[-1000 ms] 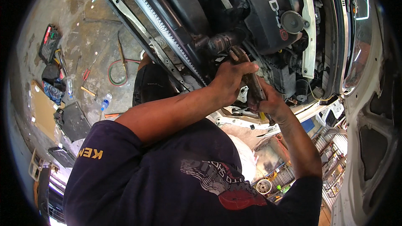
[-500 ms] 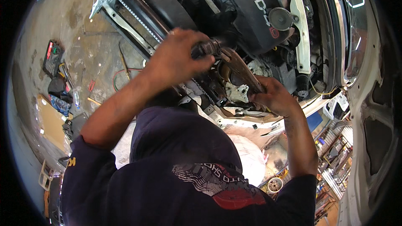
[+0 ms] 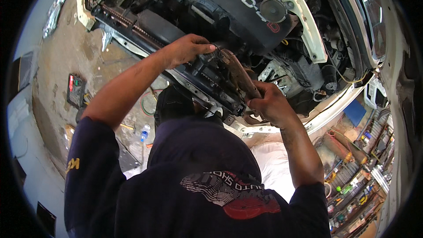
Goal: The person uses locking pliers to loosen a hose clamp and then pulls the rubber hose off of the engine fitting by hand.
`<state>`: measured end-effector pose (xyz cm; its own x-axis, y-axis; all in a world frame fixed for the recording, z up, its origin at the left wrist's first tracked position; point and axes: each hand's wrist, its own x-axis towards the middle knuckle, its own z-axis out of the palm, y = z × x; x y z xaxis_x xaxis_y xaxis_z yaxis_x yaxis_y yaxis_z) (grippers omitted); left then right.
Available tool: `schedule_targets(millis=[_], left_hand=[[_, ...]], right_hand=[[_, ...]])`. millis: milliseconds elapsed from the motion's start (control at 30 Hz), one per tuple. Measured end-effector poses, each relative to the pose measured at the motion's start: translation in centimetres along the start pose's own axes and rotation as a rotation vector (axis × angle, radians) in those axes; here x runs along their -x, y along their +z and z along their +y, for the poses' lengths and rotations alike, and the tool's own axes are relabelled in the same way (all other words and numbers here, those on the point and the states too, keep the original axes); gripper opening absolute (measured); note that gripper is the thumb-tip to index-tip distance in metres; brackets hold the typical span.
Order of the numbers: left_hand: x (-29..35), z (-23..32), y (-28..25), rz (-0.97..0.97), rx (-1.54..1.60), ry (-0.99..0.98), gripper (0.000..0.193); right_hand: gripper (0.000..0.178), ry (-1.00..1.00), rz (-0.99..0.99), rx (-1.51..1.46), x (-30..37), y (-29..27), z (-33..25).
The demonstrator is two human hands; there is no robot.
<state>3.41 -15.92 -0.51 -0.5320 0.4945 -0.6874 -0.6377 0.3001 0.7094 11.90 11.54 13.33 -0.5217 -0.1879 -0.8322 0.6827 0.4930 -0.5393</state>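
Observation:
A brown, rusty-looking metal bar (image 3: 240, 74) slants across the front of the engine bay. My right hand (image 3: 269, 102) is closed around its near lower end. Beside the bar's far upper end is my left hand (image 3: 190, 51), its fingers bent and the thumb pressed in. A small dark part shows at those fingertips, too hidden to name. Below and left of the bar runs the black radiator (image 3: 207, 77) with its long top edge. Behind the bar sits the black engine cover (image 3: 246, 11).
A round grey cap (image 3: 272, 10) stands over the engine cover, next to a cream metal brace (image 3: 304, 22). A black tool tray (image 3: 76, 91) and a plastic bottle (image 3: 145, 133) are on the floor at left. Many tools (image 3: 361, 185) lie at the lower right.
The engine bay has shifted left in the picture as the view turned. My left hand has lowered and flattened beside the bar's upper end; the dark part it gripped shows less. The right hand keeps its grip.

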Motion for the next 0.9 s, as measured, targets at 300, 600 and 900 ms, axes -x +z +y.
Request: schedule_targets(millis=[300, 600, 900], left_hand=[[0.2, 2.1, 0.3, -0.144, 0.317, -0.156, 0.041], [-0.8, 2.8, 0.9, -0.128, 0.305, -0.166, 0.05], [-0.5, 3.3, -0.3, -0.154, -0.127, -0.073, 0.056]], right_hand=[[0.047, 0.13, -0.178, 0.265, -0.4, -4.7, -5.7], [0.052, 0.16, -0.284, 0.133, -2.5, -7.1, -1.7], [0.071, 0.027, -0.032, 0.063, 1.3, 1.5, 1.8]])
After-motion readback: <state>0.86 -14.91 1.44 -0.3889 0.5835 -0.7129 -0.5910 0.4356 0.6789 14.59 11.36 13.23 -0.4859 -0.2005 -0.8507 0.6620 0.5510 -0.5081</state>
